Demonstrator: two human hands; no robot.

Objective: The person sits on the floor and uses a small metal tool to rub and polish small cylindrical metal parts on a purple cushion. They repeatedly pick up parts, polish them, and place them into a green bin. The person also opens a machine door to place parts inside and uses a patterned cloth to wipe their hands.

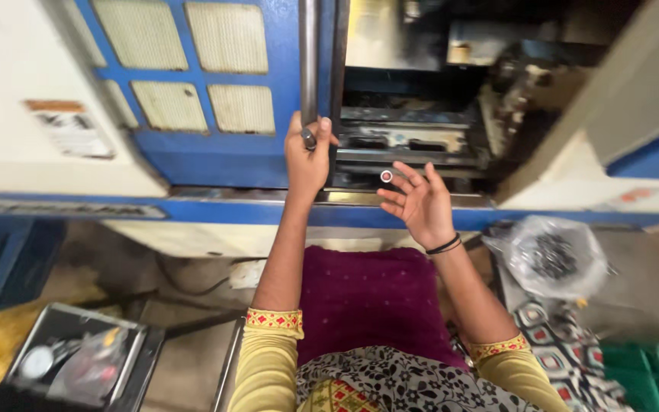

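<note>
Two hands up for me, left hand [306, 156] clenched around the door handle [308, 69], right hand [419, 202] released, small ring [386, 176] at its fingers [398, 183], plastic bag [554, 255] off right.

The grey concrete floor [192, 358] carries most of what shows. At lower left a black tray [143, 358] sits on it, holding a round gauge [37, 362] and a crumpled clear bag [93, 365]. To the right a patterned cloth [566, 343] lies spread, with a clear plastic bag of small dark metal parts [552, 257] on it. A green crate [650, 374] stands at the lower right corner.
</note>
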